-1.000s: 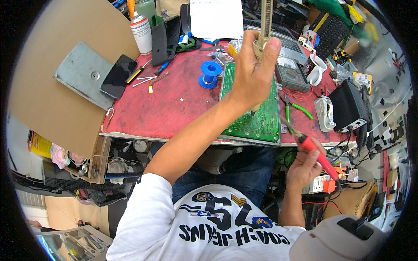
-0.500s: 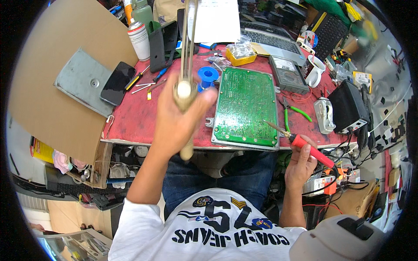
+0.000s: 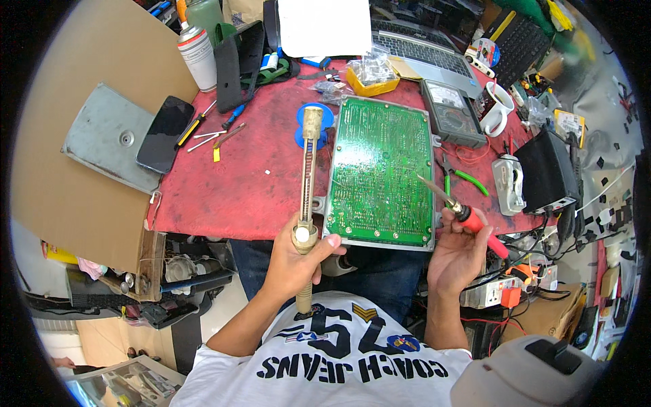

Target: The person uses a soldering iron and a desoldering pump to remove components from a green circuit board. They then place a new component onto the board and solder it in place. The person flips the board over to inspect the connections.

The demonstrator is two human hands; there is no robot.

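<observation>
Desoldering pump (image 3: 307, 203) sits clamped in the left hand (image 3: 288, 263), near left; the right hand (image 3: 457, 254), near right, loosely grips a red soldering iron (image 3: 468, 218), its tip over the green circuit board (image 3: 380, 176) beyond; a grey meter (image 3: 453, 117), far right

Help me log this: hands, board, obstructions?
Left hand gripping beige plunger tool. Right hand holding red soldering iron. Green circuit board on red tabletop. Tool partly hides blue spool.

One head-worn, wide fisheye camera looks steeply down from near the close edge of the red workbench (image 3: 224, 197), facing across it toward the far edge.
</observation>
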